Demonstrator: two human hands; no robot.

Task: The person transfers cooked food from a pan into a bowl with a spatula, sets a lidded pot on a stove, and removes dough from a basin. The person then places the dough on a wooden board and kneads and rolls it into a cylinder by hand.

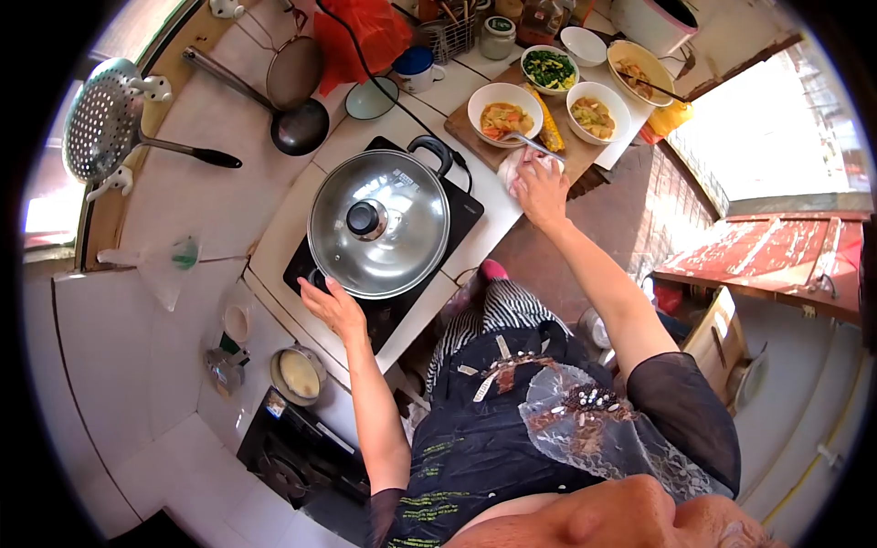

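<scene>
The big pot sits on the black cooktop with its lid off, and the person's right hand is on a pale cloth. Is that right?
Not quite: the head view shows the glass lid on the pot. The pot is on the black cooktop, and the right hand is on the cloth.

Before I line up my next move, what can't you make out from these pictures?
All in the head view:
Contents beneath the glass lid: hidden by reflections.
Whether the left hand touches the nearby pot handle: too small to tell.
Right hand's grip on the white cloth: the hand covers it.
Red bag's inside: its plastic hides it.
White container: cut off by the top edge.
</scene>
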